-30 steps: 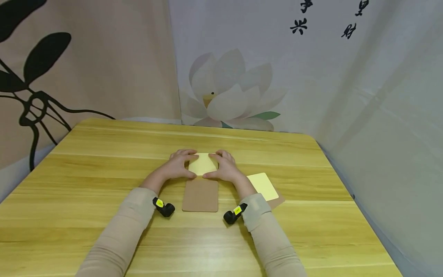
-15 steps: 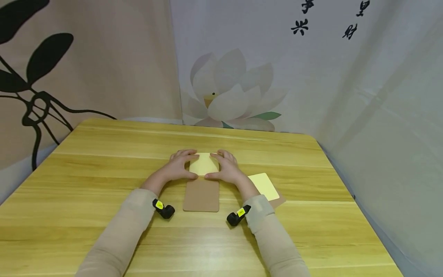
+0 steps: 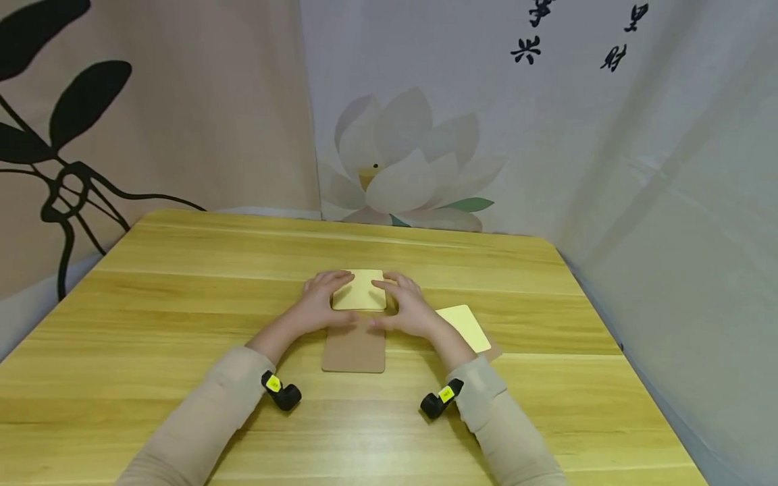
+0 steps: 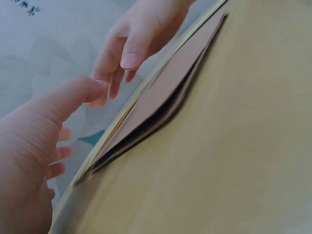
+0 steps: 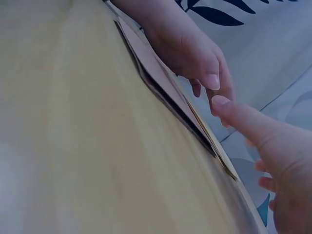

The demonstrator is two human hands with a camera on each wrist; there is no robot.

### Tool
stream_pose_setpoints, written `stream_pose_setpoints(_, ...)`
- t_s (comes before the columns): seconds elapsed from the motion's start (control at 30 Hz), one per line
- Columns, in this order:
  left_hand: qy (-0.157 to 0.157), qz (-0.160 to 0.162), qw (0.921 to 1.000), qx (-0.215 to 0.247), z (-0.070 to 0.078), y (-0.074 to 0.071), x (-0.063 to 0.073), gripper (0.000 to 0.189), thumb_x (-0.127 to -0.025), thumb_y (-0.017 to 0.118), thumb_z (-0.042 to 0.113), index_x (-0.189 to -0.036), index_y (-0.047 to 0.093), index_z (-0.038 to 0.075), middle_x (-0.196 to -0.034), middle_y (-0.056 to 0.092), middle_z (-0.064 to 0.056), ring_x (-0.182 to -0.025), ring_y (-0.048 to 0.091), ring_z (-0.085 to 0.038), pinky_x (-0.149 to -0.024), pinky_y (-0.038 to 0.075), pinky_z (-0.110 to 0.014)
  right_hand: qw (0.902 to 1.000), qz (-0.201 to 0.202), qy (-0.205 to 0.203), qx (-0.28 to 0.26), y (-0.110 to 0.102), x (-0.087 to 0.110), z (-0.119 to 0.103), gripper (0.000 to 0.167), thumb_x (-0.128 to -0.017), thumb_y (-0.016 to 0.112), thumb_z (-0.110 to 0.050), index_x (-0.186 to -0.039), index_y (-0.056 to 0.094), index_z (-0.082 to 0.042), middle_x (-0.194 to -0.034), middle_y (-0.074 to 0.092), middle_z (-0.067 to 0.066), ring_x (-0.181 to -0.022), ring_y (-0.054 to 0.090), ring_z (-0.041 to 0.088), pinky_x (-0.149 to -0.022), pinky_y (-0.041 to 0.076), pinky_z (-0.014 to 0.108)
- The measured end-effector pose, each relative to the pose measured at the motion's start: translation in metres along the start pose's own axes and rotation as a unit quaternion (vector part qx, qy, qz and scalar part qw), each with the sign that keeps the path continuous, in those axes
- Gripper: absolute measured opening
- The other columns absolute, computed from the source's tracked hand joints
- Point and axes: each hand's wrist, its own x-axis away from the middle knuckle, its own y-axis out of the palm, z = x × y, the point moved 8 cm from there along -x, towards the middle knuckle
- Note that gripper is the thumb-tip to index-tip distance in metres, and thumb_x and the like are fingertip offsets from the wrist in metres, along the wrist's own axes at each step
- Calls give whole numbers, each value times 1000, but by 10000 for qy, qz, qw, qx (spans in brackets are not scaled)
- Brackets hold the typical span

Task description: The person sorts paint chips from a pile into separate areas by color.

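- Two hands: left hand [image 3: 316,305], right hand [image 3: 412,310], both loosely spread, gripping nothing
- One yellow card [image 3: 362,294] on the table [image 3: 365,435], between them
- One brown card [image 3: 354,352] just nearer the person
- One second yellow card [image 3: 467,329] farther right, overlapping one brown piece [image 3: 494,352]

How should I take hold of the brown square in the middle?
Probably by the near edge of the brown square, from the person's side, thumb above: it lies flat, but both wrist views show a dark gap along that edge, while the far edge sits close to the yellow card.
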Motion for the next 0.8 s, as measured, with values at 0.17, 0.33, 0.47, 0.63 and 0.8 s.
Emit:
stream_pose_setpoints(0.17, 38, 132, 9999, 60, 10, 3, 2, 87, -73, 80, 38, -142, 44, 0, -146, 39, -15, -134, 26, -37, -104, 12, -59, 9998, -58, -187, -72, -5, 14, -2, 86, -75, 78, -50, -147, 41, -19, -154, 23, 9, -139, 16, 29, -105, 24, 56)
stream_pose_setpoints(0.33, 8, 158, 9999, 33, 15, 10, 2, 89, -73, 80, 42, -143, 42, 1, -147, 38, -13, -134, 26, -35, -104, 12, -57, 9995, -60, -288, -76, -13, 28, -1, 83, -76, 79, -43, -146, 42, -18, -153, 25, 11, -139, 18, 31, -104, 25, 58)
stream_pose_setpoints(0.47, -12, 164, 9998, 84, 22, 16, 2, 90, -73, 81, 40, -144, 41, 1, -147, 37, -13, -135, 26, -33, -106, 10, -57, 9994, -61, -336, -68, -21, 40, 2, 83, -76, 80, -43, -146, 42, -17, -153, 26, 12, -138, 20, 32, -103, 26, 59)
stream_pose_setpoints(0.63, 57, 151, 9998, 141, 35, 22, 1, 91, -72, 81, 40, -144, 41, 1, -147, 37, -14, -135, 25, -33, -105, 9, -57, 9993, -35, -356, -118, -32, 54, 8, 82, -76, 80, -41, -145, 43, -16, -152, 27, 12, -137, 21, 34, -102, 27, 60)
stream_pose_setpoints(0.8, 138, 89, 9997, 203, 47, 32, 0, 91, -72, 81, 41, -143, 42, 1, -146, 38, -12, -135, 26, -32, -104, 11, -57, 9995, -9, -311, -112, -39, 67, 22, 82, -75, 82, -37, -145, 44, -15, -152, 28, 11, -137, 23, 34, -101, 27, 61)
